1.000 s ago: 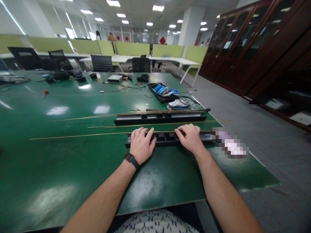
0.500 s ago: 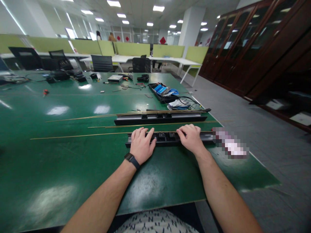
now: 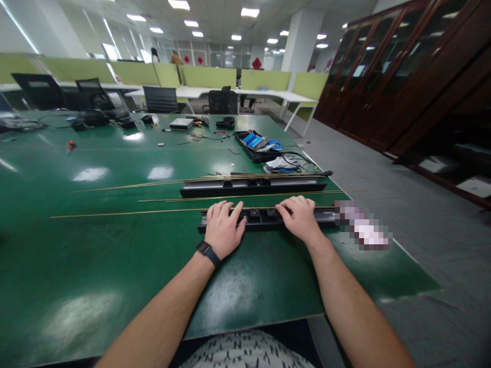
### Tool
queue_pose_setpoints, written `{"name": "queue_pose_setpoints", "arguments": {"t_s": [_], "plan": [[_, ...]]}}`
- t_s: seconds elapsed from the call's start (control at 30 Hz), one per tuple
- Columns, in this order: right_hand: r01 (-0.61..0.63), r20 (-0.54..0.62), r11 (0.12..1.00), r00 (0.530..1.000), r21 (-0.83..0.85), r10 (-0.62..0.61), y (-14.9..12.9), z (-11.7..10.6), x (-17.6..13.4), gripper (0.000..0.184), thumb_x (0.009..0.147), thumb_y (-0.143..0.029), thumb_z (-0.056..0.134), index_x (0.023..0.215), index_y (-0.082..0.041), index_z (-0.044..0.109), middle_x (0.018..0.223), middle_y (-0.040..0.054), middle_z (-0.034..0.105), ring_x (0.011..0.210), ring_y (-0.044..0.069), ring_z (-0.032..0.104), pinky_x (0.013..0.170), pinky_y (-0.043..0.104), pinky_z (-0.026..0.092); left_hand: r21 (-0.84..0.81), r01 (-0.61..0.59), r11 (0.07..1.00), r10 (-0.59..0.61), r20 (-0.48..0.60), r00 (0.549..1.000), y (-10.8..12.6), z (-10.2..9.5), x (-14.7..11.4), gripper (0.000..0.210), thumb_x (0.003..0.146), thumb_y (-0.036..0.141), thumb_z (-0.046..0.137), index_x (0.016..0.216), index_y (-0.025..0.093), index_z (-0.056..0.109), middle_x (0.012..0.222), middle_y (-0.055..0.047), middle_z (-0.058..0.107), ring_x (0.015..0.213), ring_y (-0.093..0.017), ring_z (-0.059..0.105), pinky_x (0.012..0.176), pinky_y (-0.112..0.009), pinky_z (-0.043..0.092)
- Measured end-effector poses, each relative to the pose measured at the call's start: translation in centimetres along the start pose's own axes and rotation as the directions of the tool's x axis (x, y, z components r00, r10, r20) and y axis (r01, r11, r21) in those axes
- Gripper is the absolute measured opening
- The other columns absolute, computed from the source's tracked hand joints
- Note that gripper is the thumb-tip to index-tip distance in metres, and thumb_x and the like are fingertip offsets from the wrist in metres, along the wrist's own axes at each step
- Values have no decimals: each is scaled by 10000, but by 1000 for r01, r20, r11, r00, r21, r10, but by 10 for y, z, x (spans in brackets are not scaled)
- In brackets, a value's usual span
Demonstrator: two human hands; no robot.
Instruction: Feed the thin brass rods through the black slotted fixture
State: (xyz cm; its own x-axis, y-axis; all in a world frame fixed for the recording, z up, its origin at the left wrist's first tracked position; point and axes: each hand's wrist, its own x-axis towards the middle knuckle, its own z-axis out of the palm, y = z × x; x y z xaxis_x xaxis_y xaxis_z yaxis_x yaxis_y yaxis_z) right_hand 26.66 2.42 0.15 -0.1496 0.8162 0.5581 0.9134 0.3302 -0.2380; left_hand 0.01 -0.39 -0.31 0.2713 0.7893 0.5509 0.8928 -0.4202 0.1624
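A long black rail (image 3: 261, 227) with a silvery inner channel and several small black blocks (image 3: 255, 214) lies across the green table in front of me. My left hand (image 3: 224, 227) lies over its left part, fingers curled across the far side and thumb at the near side. Along the far edge of this rail runs a thin brass-coloured rod (image 3: 126, 212), sticking out well beyond the left end. My right hand (image 3: 297, 217) is closed in a pinch at the rod above the rail's right half; the fingertips hide the exact grip.
Behind lies a second black rail (image 3: 253, 190) with thin rods on and beside it. Farther back are a black tray (image 3: 249, 148) with blue items and a whitish glove-like bundle (image 3: 282, 164). A blurred pinkish object (image 3: 362, 225) lies at the right, near the table edge.
My right hand has shifted slightly left along the rail. The left end of the rod has moved a little to the right. My left hand stays in place.
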Motion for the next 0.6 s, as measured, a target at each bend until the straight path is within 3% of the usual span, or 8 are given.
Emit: {"name": "queue_pose_setpoints", "arguments": {"t_s": [0.6], "plan": [[-22,-5,1000,1000,-6,22,0,2,1,362,1011,-451,511,787,-229,689,855,41,713,922,212,553,884,404,257,2,-8,1000,8,-6,1000,0,-1,1,464,989,401,521,1417,236,591,1311,-136,647,1299,-326,509,1124,-504,345]]}}
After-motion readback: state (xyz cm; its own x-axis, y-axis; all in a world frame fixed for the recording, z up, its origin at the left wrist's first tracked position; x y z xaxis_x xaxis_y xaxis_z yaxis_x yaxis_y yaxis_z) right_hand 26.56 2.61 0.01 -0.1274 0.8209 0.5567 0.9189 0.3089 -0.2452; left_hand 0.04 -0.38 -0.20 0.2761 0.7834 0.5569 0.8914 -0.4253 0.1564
